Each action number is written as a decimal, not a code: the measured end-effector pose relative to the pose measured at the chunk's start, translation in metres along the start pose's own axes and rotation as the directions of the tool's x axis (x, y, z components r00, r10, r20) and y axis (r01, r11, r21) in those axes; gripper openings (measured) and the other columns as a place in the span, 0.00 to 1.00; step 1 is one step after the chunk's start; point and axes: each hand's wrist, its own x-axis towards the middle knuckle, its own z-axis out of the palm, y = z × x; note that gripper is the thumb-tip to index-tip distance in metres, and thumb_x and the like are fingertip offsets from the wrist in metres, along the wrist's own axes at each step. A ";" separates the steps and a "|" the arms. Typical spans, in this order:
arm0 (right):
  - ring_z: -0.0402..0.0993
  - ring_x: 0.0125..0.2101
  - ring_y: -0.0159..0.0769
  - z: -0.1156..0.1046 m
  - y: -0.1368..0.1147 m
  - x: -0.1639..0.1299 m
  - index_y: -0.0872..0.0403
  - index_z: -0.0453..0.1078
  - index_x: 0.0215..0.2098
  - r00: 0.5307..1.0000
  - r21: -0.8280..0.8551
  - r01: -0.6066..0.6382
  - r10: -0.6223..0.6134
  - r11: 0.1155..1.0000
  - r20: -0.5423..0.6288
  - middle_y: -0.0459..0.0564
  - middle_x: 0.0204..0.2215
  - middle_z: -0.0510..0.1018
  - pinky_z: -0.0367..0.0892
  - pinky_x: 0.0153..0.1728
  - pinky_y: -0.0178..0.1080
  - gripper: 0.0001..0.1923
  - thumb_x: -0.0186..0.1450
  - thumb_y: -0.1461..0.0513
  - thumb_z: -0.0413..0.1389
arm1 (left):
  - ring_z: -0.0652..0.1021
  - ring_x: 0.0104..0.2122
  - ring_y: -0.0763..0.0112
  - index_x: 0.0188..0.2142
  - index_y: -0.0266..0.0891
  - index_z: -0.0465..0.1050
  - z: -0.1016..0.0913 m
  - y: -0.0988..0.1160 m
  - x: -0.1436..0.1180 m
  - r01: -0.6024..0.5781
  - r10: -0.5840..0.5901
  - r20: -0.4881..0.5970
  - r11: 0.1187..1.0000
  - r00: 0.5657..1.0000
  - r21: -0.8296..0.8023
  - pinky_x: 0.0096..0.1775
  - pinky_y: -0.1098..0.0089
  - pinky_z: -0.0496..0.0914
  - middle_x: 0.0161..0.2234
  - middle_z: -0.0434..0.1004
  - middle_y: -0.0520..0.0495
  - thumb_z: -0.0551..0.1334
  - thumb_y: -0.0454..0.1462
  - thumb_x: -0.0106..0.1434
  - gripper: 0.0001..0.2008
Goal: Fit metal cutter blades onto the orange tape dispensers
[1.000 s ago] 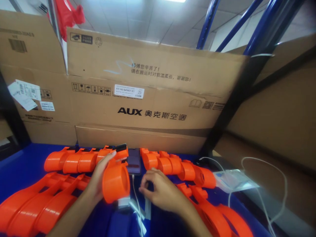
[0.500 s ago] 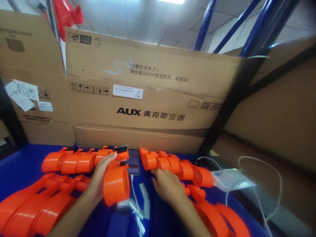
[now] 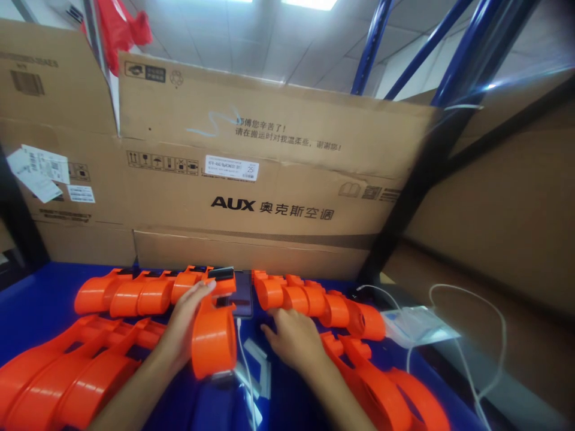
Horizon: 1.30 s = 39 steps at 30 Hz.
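Observation:
My left hand (image 3: 186, 320) is closed round an orange plastic ring-shaped part (image 3: 213, 341), held upright with its wide ring low and a black strip (image 3: 221, 274) near its top. My right hand (image 3: 294, 338) is over the blue surface, just in front of a row of orange ring parts (image 3: 294, 298). Its thumb stands apart from the fingers and I see nothing in it; some fingertips are hidden. Pale strips (image 3: 258, 368) lie between the hands, beside a white cable (image 3: 245, 359).
Orange parts with black strips (image 3: 126, 296) line the back left; larger orange parts lie at the front left (image 3: 67, 371) and front right (image 3: 381, 383). Behind are a phone-like dark device (image 3: 244, 293) and a cardboard wall (image 3: 269, 179). A clear plastic bag (image 3: 420, 326) lies right.
My right hand has shifted slightly left, its thumb further out from the fingers. My left hand keeps the orange part, now moved slightly right and lower.

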 end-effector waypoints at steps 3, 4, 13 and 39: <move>0.81 0.42 0.57 0.007 -0.005 0.003 0.57 0.78 0.41 0.998 -0.021 -0.059 0.059 0.998 0.011 0.65 0.39 0.83 0.70 0.38 0.47 0.21 0.68 0.49 0.54 | 0.83 0.27 0.62 0.40 0.36 0.78 -0.002 -0.003 0.003 -0.031 0.032 0.018 0.999 0.999 -0.014 0.32 0.68 0.73 0.28 0.83 0.49 0.75 0.41 0.50 0.19; 0.81 0.41 0.58 0.009 -0.006 0.003 0.57 0.78 0.41 0.997 -0.024 -0.070 0.070 0.997 0.014 0.65 0.38 0.83 0.70 0.38 0.48 0.21 0.68 0.48 0.54 | 0.83 0.29 0.61 0.39 0.37 0.78 -0.002 -0.005 0.004 -0.041 0.042 0.022 0.999 0.999 -0.021 0.33 0.68 0.73 0.28 0.83 0.49 0.75 0.41 0.50 0.19; 0.81 0.43 0.51 0.014 -0.013 -0.002 0.53 0.76 0.41 0.998 0.020 -0.055 0.055 0.998 0.014 0.58 0.37 0.84 0.70 0.41 0.44 0.14 0.65 0.52 0.58 | 0.82 0.30 0.67 0.40 0.37 0.77 -0.005 -0.012 0.008 -0.073 0.071 0.066 0.997 0.995 0.023 0.35 0.70 0.73 0.34 0.84 0.48 0.75 0.41 0.51 0.19; 0.79 0.30 0.42 0.009 -0.012 -0.002 0.52 0.66 0.41 0.996 0.442 0.050 -0.009 0.895 -0.093 0.48 0.28 0.81 0.67 0.30 0.38 0.16 0.57 0.57 0.63 | 0.74 0.19 0.76 0.34 0.39 0.75 -0.002 -0.010 0.003 -0.080 0.079 0.080 0.997 0.994 0.017 0.24 0.77 0.69 0.23 0.77 0.54 0.75 0.39 0.52 0.14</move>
